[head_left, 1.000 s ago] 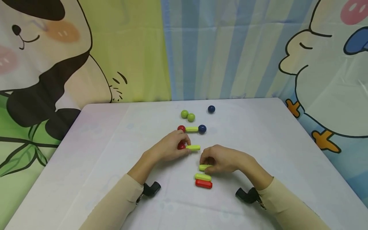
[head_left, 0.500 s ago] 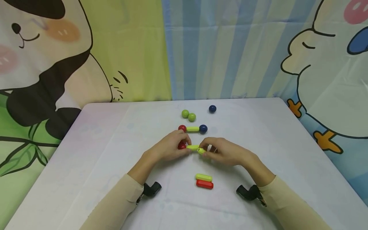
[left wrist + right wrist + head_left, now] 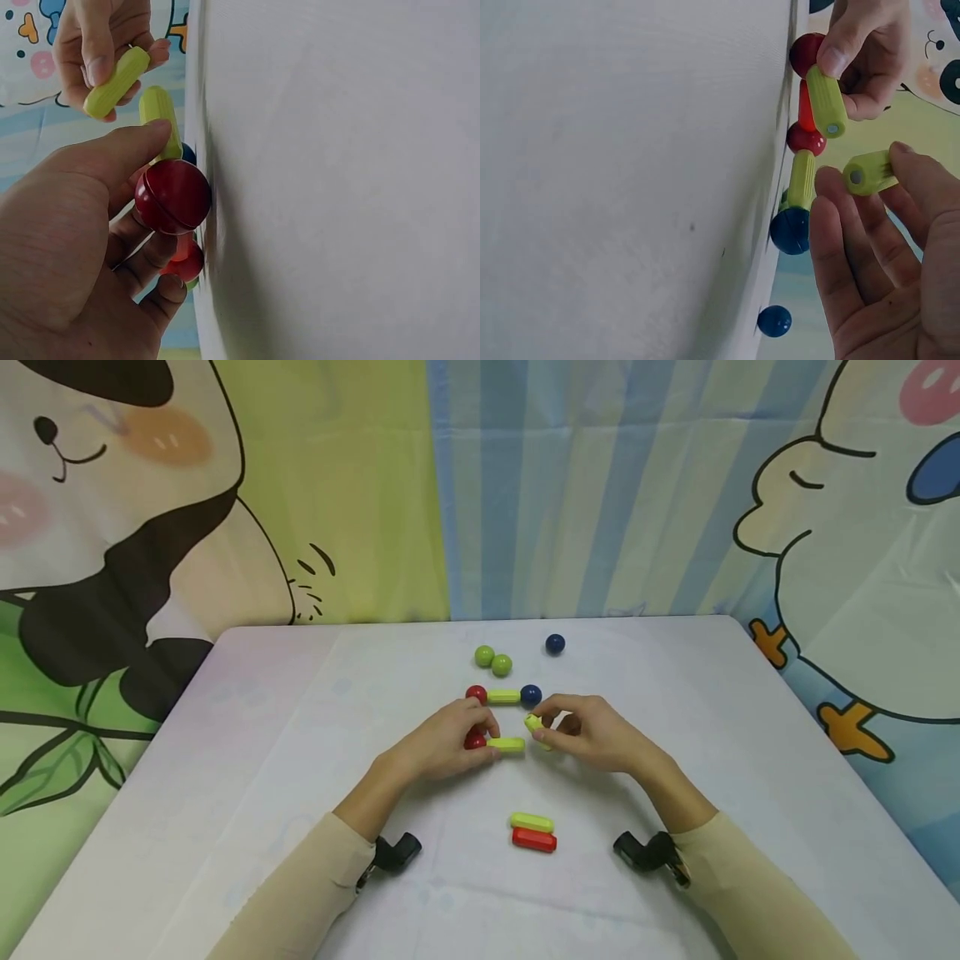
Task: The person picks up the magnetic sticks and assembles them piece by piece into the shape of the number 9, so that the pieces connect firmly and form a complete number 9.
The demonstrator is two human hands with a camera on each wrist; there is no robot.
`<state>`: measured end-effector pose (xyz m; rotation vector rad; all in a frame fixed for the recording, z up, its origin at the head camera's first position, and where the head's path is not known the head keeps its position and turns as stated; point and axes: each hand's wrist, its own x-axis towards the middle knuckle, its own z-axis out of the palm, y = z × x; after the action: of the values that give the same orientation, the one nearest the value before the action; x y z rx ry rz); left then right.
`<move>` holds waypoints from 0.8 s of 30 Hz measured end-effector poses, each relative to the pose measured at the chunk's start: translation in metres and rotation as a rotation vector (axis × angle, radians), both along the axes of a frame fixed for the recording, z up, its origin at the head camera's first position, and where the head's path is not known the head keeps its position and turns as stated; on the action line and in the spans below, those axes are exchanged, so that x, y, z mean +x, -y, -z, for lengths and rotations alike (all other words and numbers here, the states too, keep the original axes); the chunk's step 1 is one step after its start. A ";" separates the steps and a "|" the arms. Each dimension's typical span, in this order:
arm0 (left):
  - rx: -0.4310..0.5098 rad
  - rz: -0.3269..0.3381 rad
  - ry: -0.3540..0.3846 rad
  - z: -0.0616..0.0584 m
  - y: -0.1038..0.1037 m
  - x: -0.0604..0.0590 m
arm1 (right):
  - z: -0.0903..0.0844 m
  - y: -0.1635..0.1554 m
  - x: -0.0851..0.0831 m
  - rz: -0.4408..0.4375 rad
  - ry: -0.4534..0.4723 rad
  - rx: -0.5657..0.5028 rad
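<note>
My left hand [image 3: 442, 743] pinches a yellow-green magnetic rod [image 3: 510, 744] by its end at a red ball [image 3: 174, 196]. A red rod [image 3: 805, 105] runs from that ball to a second red ball [image 3: 476, 693]; the left fingers hide it in the head view. From the second ball, another yellow-green rod reaches a dark blue ball [image 3: 531, 695]. Between thumb and fingers, my right hand [image 3: 596, 735] holds a loose yellow-green rod [image 3: 870, 172], tilted, with a round metal spot on its end. This rod is apart from the joined pieces, just right of the left hand's rod.
A yellow-green rod [image 3: 532, 822] and a red rod [image 3: 534, 840] lie side by side on the white table [image 3: 225, 827], nearer the front. Two green balls [image 3: 492, 661] and a loose dark blue ball [image 3: 555, 644] sit toward the back edge. Behind hangs a cartoon-printed curtain [image 3: 337, 485].
My right hand has lifted its yellow-green rod from near the two loose rods and carried it toward the back, turning it. My left hand keeps its place on the joined pieces.
</note>
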<state>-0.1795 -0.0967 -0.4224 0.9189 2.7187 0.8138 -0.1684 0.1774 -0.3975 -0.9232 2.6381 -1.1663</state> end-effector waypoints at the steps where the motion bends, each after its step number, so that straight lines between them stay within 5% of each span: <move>1: -0.003 -0.004 0.000 0.000 0.000 0.000 | 0.001 0.001 -0.001 0.015 0.005 -0.002; 13: -0.002 0.016 -0.019 0.000 -0.005 -0.002 | 0.010 0.007 -0.012 0.222 0.064 0.106; 24: -0.014 0.010 -0.008 -0.003 -0.006 -0.001 | 0.020 0.012 -0.019 0.291 0.157 0.109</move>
<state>-0.1806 -0.0903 -0.4194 0.9343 2.7209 0.7901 -0.1877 0.1659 -0.4171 -0.4195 2.7361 -1.0838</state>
